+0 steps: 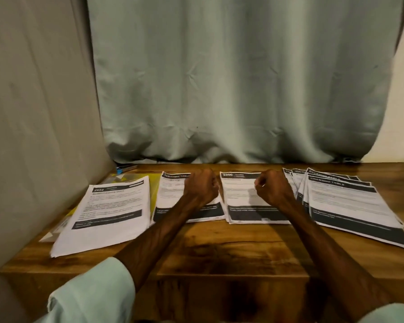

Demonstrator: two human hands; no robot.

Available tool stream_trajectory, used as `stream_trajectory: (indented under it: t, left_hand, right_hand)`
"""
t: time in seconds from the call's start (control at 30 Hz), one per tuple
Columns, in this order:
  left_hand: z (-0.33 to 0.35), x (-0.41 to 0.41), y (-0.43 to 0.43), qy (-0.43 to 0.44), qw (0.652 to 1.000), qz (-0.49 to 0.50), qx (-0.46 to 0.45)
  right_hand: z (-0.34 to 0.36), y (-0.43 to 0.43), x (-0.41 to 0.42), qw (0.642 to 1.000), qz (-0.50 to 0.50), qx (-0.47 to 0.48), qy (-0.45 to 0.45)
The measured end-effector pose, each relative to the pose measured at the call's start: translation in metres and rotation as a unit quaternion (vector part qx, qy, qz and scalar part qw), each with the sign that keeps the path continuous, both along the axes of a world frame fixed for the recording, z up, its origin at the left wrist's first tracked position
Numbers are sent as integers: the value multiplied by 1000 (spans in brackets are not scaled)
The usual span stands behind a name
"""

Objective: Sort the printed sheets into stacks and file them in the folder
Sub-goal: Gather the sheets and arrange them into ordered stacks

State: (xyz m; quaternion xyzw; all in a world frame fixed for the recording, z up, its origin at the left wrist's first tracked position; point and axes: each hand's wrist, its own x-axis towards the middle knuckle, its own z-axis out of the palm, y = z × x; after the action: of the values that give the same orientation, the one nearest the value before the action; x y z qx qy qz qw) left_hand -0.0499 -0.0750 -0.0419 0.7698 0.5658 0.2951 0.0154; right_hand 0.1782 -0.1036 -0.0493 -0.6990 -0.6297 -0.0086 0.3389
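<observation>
Our left hand (202,188) and right hand (272,191) were clenched, empty, above the two middle stacks (240,199) (squared, so seemingly sorted). The fanned pile (350,206) at right likely awaited sorting; the yellow folder (153,193) lay under the left stack (103,213).

L hand (202,187) & R hand (274,190) fisted over 4 sheet stacks (103,210).

The leftmost stack (103,213) overlies the folder (155,190) on the table (219,243).
</observation>
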Motion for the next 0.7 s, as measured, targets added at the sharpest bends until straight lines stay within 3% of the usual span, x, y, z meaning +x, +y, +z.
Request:
stream_trajectory:
  t: [0.3,0.47,0.57,0.7]
  left_hand:
    - [7,150,-8,14,989,-149,-22]
    - [13,215,-1,-21,981,-182,-64]
    - [16,250,-2,-1,978,-171,-117]
    - [15,291,0,36,964,-142,-222]
  right_hand:
    - [-13,-41,164,990,-133,-24,34]
    - [-28,-56,226,954,-263,-143,29]
    - [-36,-56,258,937,-272,-217,27]
    - [-39,-58,271,940,-244,-235,28]
